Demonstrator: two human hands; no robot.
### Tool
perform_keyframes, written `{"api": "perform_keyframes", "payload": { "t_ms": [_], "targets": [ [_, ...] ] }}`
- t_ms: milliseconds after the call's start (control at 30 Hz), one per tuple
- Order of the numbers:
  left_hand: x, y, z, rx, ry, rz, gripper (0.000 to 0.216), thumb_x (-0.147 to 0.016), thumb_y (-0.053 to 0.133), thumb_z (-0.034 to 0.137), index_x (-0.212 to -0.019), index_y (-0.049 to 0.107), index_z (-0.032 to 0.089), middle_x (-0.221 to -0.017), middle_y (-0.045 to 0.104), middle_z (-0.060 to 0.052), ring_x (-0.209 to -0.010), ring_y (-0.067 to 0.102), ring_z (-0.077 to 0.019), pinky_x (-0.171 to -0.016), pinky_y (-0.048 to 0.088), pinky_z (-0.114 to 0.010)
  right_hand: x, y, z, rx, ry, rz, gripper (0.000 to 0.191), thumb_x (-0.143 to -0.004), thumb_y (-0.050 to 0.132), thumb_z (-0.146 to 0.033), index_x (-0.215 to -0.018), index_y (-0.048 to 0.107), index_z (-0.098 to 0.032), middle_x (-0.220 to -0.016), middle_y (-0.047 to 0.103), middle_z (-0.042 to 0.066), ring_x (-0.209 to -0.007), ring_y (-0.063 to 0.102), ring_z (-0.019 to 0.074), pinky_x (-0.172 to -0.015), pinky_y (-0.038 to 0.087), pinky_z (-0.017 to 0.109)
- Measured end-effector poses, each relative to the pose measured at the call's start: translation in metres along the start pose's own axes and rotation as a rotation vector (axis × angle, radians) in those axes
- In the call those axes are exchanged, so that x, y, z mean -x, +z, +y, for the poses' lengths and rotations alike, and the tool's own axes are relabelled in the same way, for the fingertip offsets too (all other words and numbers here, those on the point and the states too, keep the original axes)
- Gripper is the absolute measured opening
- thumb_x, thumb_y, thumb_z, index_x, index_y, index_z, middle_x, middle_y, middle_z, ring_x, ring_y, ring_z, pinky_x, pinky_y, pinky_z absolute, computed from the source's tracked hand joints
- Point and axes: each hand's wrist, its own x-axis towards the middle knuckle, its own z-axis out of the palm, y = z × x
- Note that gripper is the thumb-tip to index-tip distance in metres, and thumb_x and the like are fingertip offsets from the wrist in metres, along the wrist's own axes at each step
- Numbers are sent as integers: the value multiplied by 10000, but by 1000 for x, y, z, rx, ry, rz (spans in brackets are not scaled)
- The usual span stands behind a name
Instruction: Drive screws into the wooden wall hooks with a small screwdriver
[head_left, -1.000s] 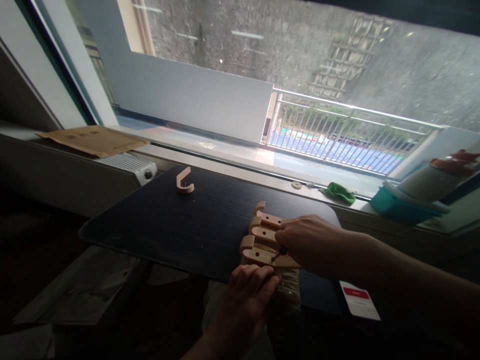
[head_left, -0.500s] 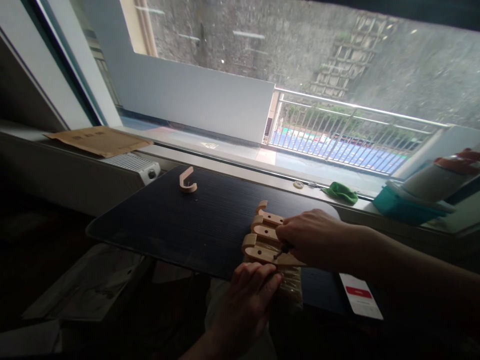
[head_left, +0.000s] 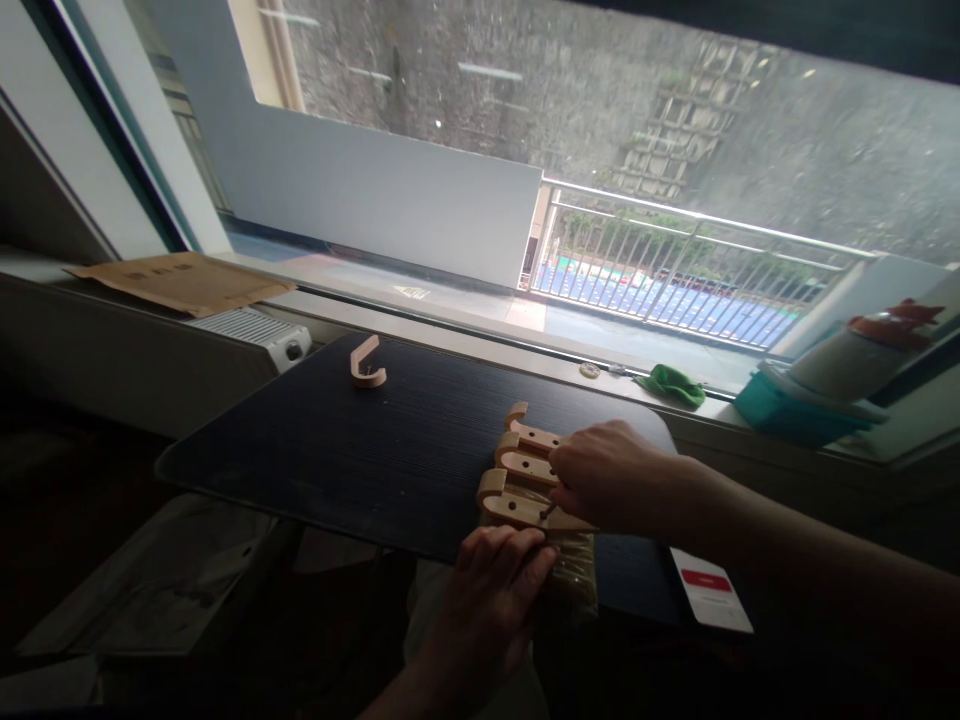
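Observation:
Three pale wooden hooks with curled ends and screw holes lie side by side at the table's right: a far hook (head_left: 534, 434), a middle hook (head_left: 517, 462) and a near hook (head_left: 501, 506). Beneath them is a bundle in shiny clear plastic (head_left: 576, 572). My left hand (head_left: 491, 590) presses curled fingers against the near hook's front edge, gripping it. Above that hook, my right hand (head_left: 604, 475) is closed around a thin dark metal rod (head_left: 547, 512) whose tip meets the hook's right-hand hole. Whether this is a screw or a driver tip is hidden by the fingers.
Another wooden hook (head_left: 366, 364), with small screws by it, rests on the dark table (head_left: 420, 440). A phone (head_left: 711, 590) lies right of the bundle. Along the sill are a tape roll (head_left: 589, 370), a green cloth (head_left: 671, 385), a teal box (head_left: 787, 405) and a brown envelope (head_left: 187, 282).
The whole view has shifted slightly left. My right hand has turned a little over the near hook, covering more of the dark part by its fingers. My left hand keeps its place.

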Motion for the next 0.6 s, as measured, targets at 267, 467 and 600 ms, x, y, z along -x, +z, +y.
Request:
{"api": "perform_keyframes", "payload": {
  "t_ms": [267, 467, 600],
  "targets": [
    [2, 2, -1, -10, -9, -29, 420, -810, 513, 100, -1221, 517, 183, -1205, 544, -63, -1088, 435, -233, -959, 320, -399, 7, -3, 8, -61, -185, 41, 138, -797, 507, -152, -808, 642, -179, -773, 661, 49, -683, 626, 171, -527, 328, 261],
    [2, 4, -2, -17, 1, -9, 433, -806, 504, 91, -1230, 514, 179, -1205, 543, -62, -1084, 432, -238, -970, 305, -409, -1, 12, 12, -58, -51, 63, 210, -853, 449, -249, -808, 634, -163, -746, 674, 69, -666, 631, 190, -533, 344, 267],
    [2, 3, -1, -28, 2, -11, 416, -809, 495, 91, -1214, 528, 181, -1191, 549, -67, -1071, 442, -238, -959, 319, -411, 0, 12, 13, -59, 32, 40, 304, -872, 398, -315, -771, 638, -157, -688, 665, 87, -623, 619, 194, -517, 337, 271]
  ]
}}
